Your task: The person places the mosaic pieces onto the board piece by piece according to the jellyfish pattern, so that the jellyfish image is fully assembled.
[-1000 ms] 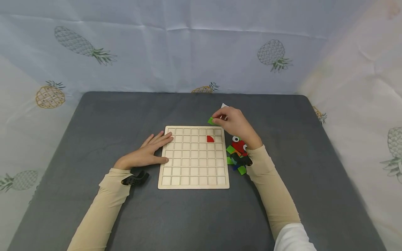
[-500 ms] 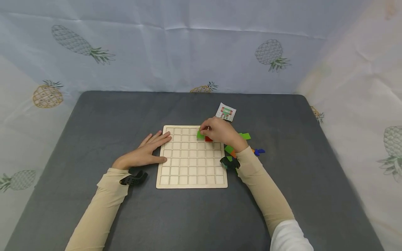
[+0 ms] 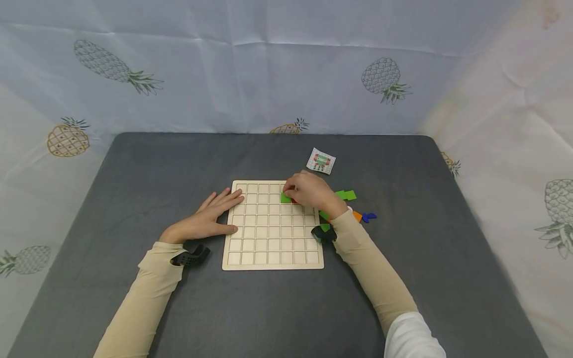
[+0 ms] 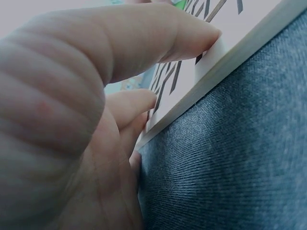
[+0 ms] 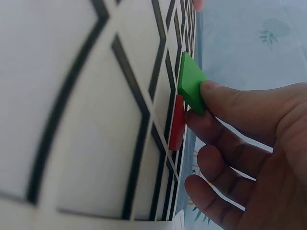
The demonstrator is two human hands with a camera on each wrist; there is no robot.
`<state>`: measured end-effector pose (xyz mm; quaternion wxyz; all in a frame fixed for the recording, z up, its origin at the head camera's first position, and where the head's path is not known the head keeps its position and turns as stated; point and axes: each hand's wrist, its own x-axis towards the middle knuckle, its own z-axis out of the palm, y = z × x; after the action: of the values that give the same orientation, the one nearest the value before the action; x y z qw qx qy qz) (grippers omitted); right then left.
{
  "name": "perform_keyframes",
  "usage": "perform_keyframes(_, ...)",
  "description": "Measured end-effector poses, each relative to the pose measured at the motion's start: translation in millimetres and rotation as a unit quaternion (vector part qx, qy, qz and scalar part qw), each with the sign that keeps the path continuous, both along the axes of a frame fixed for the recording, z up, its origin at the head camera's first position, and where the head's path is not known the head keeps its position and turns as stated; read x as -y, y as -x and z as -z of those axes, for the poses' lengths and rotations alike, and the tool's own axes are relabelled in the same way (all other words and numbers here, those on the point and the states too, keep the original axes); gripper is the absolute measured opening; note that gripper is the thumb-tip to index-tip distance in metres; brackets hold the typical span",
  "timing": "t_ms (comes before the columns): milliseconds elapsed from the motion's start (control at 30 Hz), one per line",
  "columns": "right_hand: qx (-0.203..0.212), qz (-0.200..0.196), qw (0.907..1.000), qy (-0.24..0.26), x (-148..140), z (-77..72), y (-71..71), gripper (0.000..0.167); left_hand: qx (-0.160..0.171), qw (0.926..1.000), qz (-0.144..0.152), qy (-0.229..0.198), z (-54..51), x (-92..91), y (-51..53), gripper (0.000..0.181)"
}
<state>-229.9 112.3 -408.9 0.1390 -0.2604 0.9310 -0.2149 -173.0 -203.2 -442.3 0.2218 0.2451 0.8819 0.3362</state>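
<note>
A pale wooden grid board (image 3: 273, 233) lies on the dark table. My left hand (image 3: 206, 219) rests with spread, straight fingers on the board's left edge; in the left wrist view its thumb (image 4: 192, 38) touches the rim. Over the upper part of the board, my right hand (image 3: 309, 191) pinches a green square tile (image 5: 192, 81) between thumb and forefinger. The tile is tilted against the grid, just beside a red quarter-round piece (image 5: 177, 124) that sits in a cell. In the head view the right hand mostly covers that red piece.
Right of the board lie loose green tiles (image 3: 346, 195), an orange piece (image 3: 357, 216) and a blue piece (image 3: 369, 217), partly hidden by the right forearm. A small printed card (image 3: 321, 161) with a gridded picture lies behind the board. A patterned curtain (image 3: 250, 74) hangs behind the table.
My right hand has carried the green tile left and down from above the board's top edge to the cell beside the red piece. The card came into full view. My left hand stayed put.
</note>
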Motion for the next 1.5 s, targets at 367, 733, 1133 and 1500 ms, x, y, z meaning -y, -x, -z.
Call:
perform_keyframes(367, -0.010, -0.002, 0.9999, -0.004, 0, 4.5, -0.8, 0.014, 0.002, 1.0000, 0.002, -0.004, -1.5, -2.1, 0.0, 0.088)
perform_keyframes(733, 0.013, 0.015, 0.9996, 0.019, -12, -11.9, 1.5, 0.024, 0.000, 1.0000, 0.001, -0.004, -1.8, -2.9, 1.0, 0.089)
perform_keyframes(1133, 0.080, 0.056, 0.9949, 0.027, -75, -39.9, 4.1, 0.025, 0.004, 1.0000, 0.000, -0.005, -4.0, -1.1, -0.9, 0.089)
perform_keyframes(1500, 0.160, 0.097, 0.9815, -0.042, -108, -33.0, 5.9, 0.036, 0.008, 0.9999, -0.001, -0.010, -2.4, -1.0, -1.4, 0.088)
